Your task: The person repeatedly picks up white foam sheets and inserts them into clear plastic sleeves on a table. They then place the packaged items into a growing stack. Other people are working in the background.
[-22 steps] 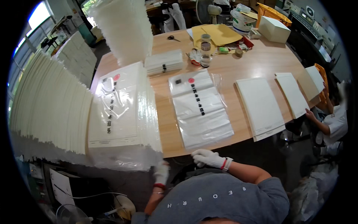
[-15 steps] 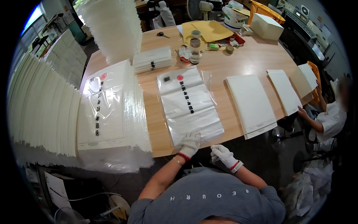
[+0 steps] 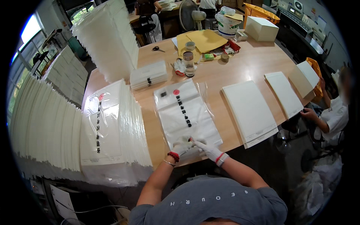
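A clear plastic bag (image 3: 187, 116) with dark printed characters and a red round mark lies flat on the table before me. My left hand (image 3: 182, 145), in a white knit glove with a red cuff, pinches the bag's near edge. My right hand (image 3: 210, 150), gloved the same way, meets it there with its fingertips closed at the same edge. The exact grip is partly hidden between the gloves. To the right of the bag lies a stack of white paper (image 3: 251, 110). On the left is a pile of filled plastic bags (image 3: 103, 131).
Tall stacks of white sheets (image 3: 45, 123) line the left side. A folded bundle of bags (image 3: 149, 75), scissors (image 3: 158, 49), a clear bottle (image 3: 189, 65) and yellow envelopes (image 3: 206, 39) lie farther back. At the right, a co-worker's hand (image 3: 308, 114) touches another paper stack (image 3: 284, 93).
My right hand has moved from off the table's edge to the bag's near edge, beside my left. The left has gone from lying flat to pinching. The view has shifted slightly.
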`<move>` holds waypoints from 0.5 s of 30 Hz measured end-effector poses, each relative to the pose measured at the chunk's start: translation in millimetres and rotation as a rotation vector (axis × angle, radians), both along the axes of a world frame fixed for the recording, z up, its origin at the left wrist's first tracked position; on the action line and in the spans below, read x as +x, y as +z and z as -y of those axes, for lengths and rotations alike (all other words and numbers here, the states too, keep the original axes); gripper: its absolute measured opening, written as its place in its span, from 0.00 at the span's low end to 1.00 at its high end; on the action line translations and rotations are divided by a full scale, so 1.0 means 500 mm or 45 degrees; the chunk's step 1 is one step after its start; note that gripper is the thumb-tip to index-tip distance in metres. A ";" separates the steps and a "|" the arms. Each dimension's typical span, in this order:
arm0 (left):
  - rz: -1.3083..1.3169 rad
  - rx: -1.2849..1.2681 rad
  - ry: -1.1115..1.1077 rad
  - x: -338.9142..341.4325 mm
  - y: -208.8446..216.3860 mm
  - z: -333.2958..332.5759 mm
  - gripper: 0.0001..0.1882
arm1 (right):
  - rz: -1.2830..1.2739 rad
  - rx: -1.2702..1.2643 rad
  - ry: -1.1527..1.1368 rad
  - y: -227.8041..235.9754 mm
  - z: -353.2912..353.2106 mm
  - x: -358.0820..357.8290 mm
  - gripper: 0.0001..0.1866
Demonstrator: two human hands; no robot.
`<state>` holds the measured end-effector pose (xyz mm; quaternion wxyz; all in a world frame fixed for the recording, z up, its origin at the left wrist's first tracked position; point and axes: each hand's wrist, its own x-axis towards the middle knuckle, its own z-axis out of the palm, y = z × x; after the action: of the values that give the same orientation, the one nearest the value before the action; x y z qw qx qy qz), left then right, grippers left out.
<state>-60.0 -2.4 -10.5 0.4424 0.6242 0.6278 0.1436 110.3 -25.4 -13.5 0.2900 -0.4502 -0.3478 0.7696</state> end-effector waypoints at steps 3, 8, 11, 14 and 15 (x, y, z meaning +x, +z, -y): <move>0.693 0.155 0.058 -0.040 -0.058 -0.036 0.04 | 0.202 0.117 -0.140 0.005 -0.054 -0.032 0.17; 0.524 0.576 0.827 -0.073 0.022 -0.113 0.07 | 1.409 1.273 -0.081 -0.055 -0.087 0.059 0.07; 0.306 0.650 0.531 -0.033 0.045 -0.130 0.05 | 0.581 1.859 -0.442 0.125 -0.061 -0.044 0.09; 0.625 0.787 0.398 -0.009 0.103 -0.123 0.04 | 0.775 1.747 -0.249 0.087 -0.145 -0.129 0.11; 0.442 0.923 0.315 -0.011 0.119 -0.123 0.03 | 0.858 1.556 -0.143 0.055 -0.157 -0.128 0.11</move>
<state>-65.5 59.4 48.9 0.2728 0.6260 0.5229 0.5102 46.1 53.1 13.8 0.4070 -0.4378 -0.7655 0.2382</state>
